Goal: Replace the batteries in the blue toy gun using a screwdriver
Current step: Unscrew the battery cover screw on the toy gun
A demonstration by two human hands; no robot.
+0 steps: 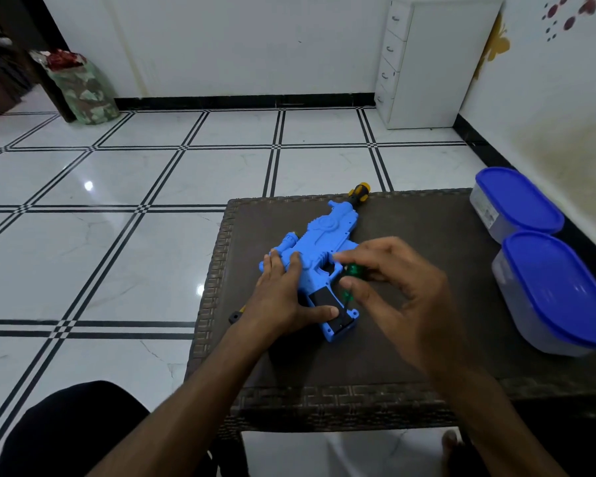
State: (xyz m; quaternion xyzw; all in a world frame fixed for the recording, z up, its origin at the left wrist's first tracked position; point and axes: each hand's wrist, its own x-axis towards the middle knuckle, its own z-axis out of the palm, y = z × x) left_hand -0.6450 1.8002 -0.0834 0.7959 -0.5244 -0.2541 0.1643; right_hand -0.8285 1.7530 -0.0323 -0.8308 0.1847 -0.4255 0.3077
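Nearest, at lower centre of the frame, we list a dark woven tabletop [427, 235]. On it, at mid-frame, we note our left hand [283, 297] lying flat with straight fingers, pressing down the blue toy gun [324, 242], thumb across its black grip panel. Just right of it, our right hand [403, 287] pinches a green-handled screwdriver [353, 271] between curled fingertips, its shaft angled down to the base of the grip. The gun lies on its side, barrel pointing to the far edge. At the right edge we record two blue-lidded containers [547, 287], touching. Farthest, at upper right, we enter a white drawer cabinet [437, 63] on the tiled floor [117, 201].
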